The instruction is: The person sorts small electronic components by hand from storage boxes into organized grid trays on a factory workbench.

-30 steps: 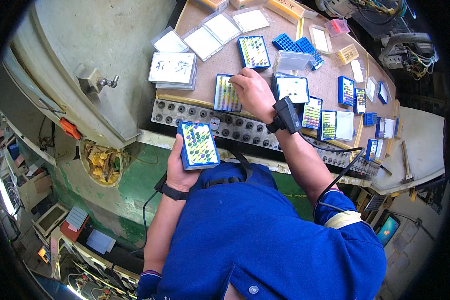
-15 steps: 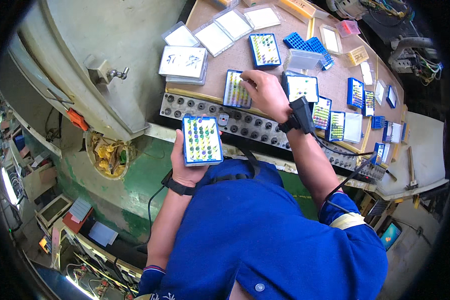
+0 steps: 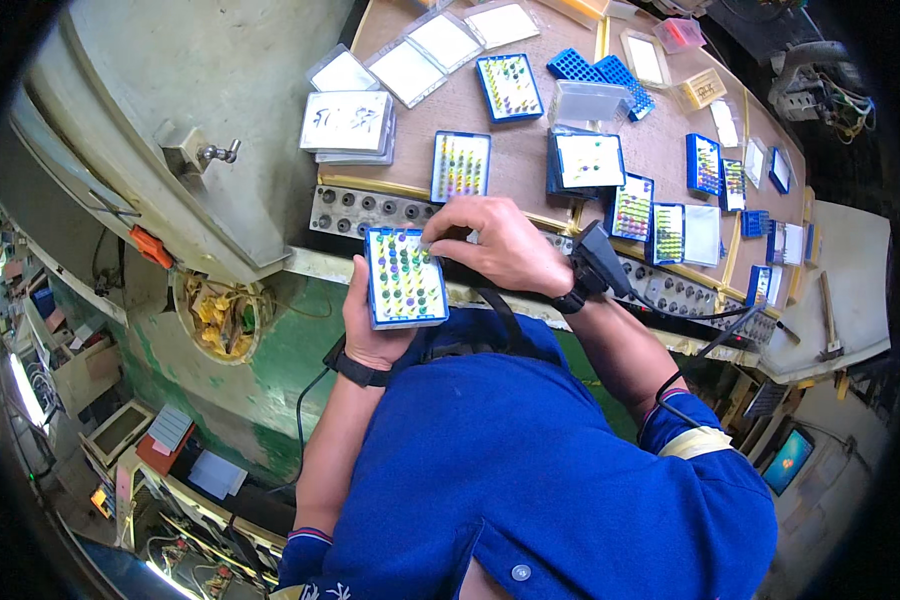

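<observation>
My left hand [image 3: 370,335] holds a blue-rimmed box [image 3: 408,322] from its left side and below. Rows of small drill bits with coloured collars, mostly dark green, purple and yellow, stand in its white insert. Thumb and fingers of my right hand [image 3: 495,245] are pinched together over the box's upper right corner, at the end of the rows. Whatever lies between those fingertips is too small and covered to make out. Just beyond, on the bench, is another blue box [image 3: 461,168] of bits with yellow and pinkish collars.
A metal rail with holes [image 3: 370,204] runs along the bench's near edge. White cases [image 3: 348,122] are stacked at the left. Further blue boxes of bits [image 3: 510,88] and a stacked box [image 3: 588,160] stand behind. Blue perforated racks [image 3: 625,88] lie farther back; a hammer [image 3: 828,315] is far right.
My right hand has come from the bench box with yellow and pinkish bits toward me, to the held box's upper right corner. The left hand keeps its hold on the box.
</observation>
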The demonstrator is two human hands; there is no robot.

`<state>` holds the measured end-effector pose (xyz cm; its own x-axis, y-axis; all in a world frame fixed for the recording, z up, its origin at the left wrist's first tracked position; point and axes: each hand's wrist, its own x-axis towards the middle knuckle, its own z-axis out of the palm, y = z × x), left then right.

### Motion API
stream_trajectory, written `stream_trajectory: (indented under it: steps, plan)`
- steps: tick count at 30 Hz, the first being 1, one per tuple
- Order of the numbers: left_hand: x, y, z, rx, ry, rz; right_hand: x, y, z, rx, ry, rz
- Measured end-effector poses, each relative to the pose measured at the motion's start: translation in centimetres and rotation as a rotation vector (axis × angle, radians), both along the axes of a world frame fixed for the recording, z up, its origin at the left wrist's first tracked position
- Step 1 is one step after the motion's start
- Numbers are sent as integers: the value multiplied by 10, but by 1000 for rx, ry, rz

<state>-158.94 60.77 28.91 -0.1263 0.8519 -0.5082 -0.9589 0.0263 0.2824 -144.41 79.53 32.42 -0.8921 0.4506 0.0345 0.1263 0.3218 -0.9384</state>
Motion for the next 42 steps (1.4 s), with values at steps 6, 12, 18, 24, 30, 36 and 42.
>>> stream_trajectory:
  steps: [6,12,18,24,30,36,42]
  plan:
    - [5,1,-1,-42,-23,-8,1,-1,-7,-430,-81,-190]
    - [5,-3,-3,-25,16,-105,-8,3,-2,-120,-86,-63]
    - [5,-2,-1,-54,32,-85,-11,2,-6,-69,-70,-3]
    - [0,3,-6,-62,18,-67,-6,17,-26,-733,45,-349]
    - [-3,4,-6,-64,-30,-46,1,29,-24,-1075,174,-322]
    - [-5,4,-6,-79,-14,-52,0,27,-27,-1091,189,-353]
    - [-5,8,-8,-60,-4,-67,3,32,-43,-1056,161,-367]
